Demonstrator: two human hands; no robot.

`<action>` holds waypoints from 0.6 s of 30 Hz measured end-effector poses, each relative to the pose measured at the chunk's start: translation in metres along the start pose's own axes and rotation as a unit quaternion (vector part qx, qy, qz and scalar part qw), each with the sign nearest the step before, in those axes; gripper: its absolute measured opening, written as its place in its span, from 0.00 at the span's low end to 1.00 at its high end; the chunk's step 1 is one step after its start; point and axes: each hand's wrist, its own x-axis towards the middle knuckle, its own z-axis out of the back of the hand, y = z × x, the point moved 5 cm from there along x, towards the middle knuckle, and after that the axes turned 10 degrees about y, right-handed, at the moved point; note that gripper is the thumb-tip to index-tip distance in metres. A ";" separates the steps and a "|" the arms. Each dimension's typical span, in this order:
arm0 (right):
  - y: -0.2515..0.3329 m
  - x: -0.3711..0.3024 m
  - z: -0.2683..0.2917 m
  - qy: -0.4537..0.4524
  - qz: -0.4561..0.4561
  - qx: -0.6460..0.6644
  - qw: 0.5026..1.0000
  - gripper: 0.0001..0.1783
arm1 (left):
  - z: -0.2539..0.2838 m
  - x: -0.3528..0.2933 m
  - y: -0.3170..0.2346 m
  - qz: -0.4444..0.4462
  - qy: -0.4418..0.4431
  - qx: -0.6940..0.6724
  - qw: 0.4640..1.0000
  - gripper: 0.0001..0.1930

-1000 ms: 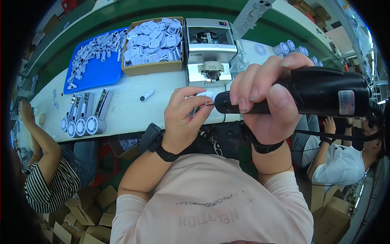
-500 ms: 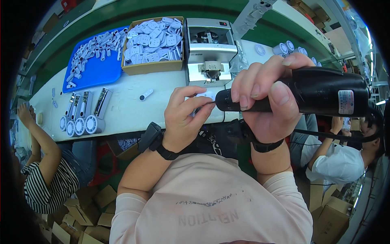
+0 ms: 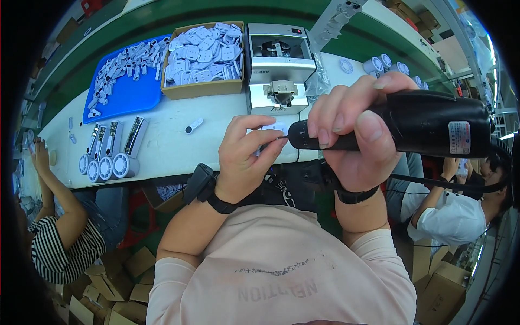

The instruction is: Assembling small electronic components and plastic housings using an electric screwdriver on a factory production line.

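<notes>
My right hand [image 3: 360, 127] is wrapped round a black electric screwdriver [image 3: 433, 122], held nearly level with its nose pointing left. Close to that nose, the thumb and forefinger of my left hand [image 3: 246, 154] pinch together. A thin dark piece shows at these fingertips, too small to name. Just behind them a white plastic part [image 3: 277, 127] shows partly; I cannot tell whether the left hand grips it. On the white worktable, a small white handle-shaped piece [image 3: 194, 125] with a dark end lies to the left of my left hand.
A screw feeder machine [image 3: 279, 70] stands beyond my hands. Beside it are a cardboard box [image 3: 203, 91] of white plastic parts and a blue tray [image 3: 138, 103] of small pieces. Several white round-ended units [image 3: 125, 165] stand at left. A co-worker [image 3: 67, 233] sits on the left, another [image 3: 449, 216] on the right.
My hands and the electric screwdriver stay almost in place, the screwdriver shifting only slightly. At the left, the co-worker's hands and forearms have moved a little.
</notes>
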 end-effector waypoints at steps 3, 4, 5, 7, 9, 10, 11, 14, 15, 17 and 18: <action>0.001 0.000 -0.001 0.000 0.005 0.022 1.000 0.22 | -0.001 0.000 -0.002 -0.006 0.003 0.009 1.000 0.11; 0.002 0.001 -0.001 0.008 0.009 0.020 1.000 0.22 | -0.001 0.000 -0.001 -0.004 0.001 0.004 1.000 0.11; 0.003 0.001 -0.002 0.017 0.012 0.017 1.000 0.22 | -0.001 0.001 0.000 -0.002 -0.001 -0.001 1.000 0.11; 0.004 0.002 -0.003 0.025 0.015 0.014 0.999 0.22 | -0.002 0.001 0.000 0.000 -0.002 -0.008 1.000 0.11; 0.001 0.000 -0.002 0.011 -0.002 0.001 1.000 0.22 | -0.002 0.000 0.000 0.005 -0.002 -0.006 1.000 0.10; 0.000 -0.001 -0.002 0.005 -0.010 -0.005 1.000 0.22 | -0.002 0.000 0.000 0.008 -0.001 -0.005 1.000 0.09; 0.000 -0.001 -0.001 0.005 -0.011 -0.005 1.000 0.22 | -0.002 0.000 0.001 0.008 -0.002 -0.005 1.000 0.09; 0.000 0.001 -0.001 0.015 -0.002 -0.036 0.999 0.22 | -0.002 0.000 -0.001 -0.015 0.009 0.025 1.000 0.13; 0.001 0.002 -0.001 0.015 -0.002 -0.036 0.999 0.22 | -0.003 0.000 0.000 -0.014 0.009 0.025 1.000 0.13; 0.006 0.004 0.002 0.011 0.009 -0.005 1.000 0.22 | -0.003 0.000 0.000 -0.015 0.003 0.009 1.000 0.17; 0.008 0.005 0.003 0.009 0.015 0.011 1.000 0.22 | -0.003 0.000 0.000 -0.016 0.000 0.002 1.000 0.19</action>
